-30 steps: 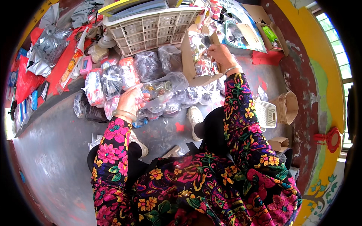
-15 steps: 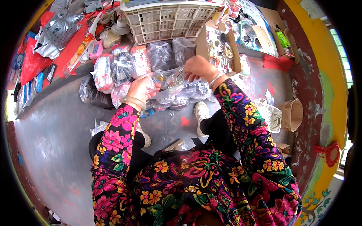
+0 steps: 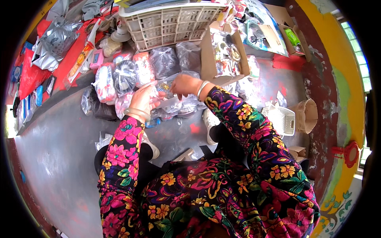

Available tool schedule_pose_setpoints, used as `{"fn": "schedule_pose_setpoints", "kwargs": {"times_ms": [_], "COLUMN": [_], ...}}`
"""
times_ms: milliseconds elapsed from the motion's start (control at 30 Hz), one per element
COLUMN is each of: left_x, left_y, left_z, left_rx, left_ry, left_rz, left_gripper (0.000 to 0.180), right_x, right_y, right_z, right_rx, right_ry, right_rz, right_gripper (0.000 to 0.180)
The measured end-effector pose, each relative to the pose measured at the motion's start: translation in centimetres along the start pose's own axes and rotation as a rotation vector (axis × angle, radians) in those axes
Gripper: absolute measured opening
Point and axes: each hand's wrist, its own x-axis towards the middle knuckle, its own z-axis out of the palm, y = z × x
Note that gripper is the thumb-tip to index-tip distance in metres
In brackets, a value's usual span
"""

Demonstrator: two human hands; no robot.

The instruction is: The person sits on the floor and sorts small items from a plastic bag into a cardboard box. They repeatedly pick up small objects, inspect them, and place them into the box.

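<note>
A clear plastic bag point(image 3: 167, 84) with small colourful pieces in it lies between my hands, over a pile of clear-wrapped bundles point(image 3: 185, 108). My left hand point(image 3: 143, 98) is at the bag's left side, its fingers curled round the thin plastic. My right hand point(image 3: 185, 85) is close to it on the right, fingers bent downward and pinched together at the bag's upper edge. What lies between the right fingertips is mostly hidden, but the plastic runs up to them. Dark round bags point(image 3: 164, 62) and red-and-white packets point(image 3: 105, 82) sit just beyond my left hand.
A cream plastic crate point(image 3: 170, 25) stands at the far side. Right of it is an open cardboard box point(image 3: 207, 57) of small packaged goods. A white basket point(image 3: 281, 119) and a brown paper bag point(image 3: 306, 116) stand by the right wall. My shoes point(image 3: 209, 126) flank the near floor.
My right hand has moved left and slightly nearer, closer to my left hand, and the bag between them is less stretched. My left hand has shifted slightly left and nearer.
</note>
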Motion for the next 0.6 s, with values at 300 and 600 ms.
{"fn": "schedule_pose_setpoints", "kwargs": {"times_ms": [300,600], "left_x": [-0.3,0.1], "left_y": [0.2,-0.1], "left_z": [0.5,0.0], "left_rx": [-0.002,-0.009], "left_ry": [-0.04,-0.023], "left_rz": [0.012,0.022], "left_gripper": [0.036,0.035], "right_x": [-8.3,-8.4], "right_y": [13.8,12.7], "right_z": [-11.6,-10.4], "right_rx": [-0.522,-0.257], "right_ry": [1.111,0.956], "right_rz": [0.272,0.678], "right_gripper": [0.018,0.028]}}
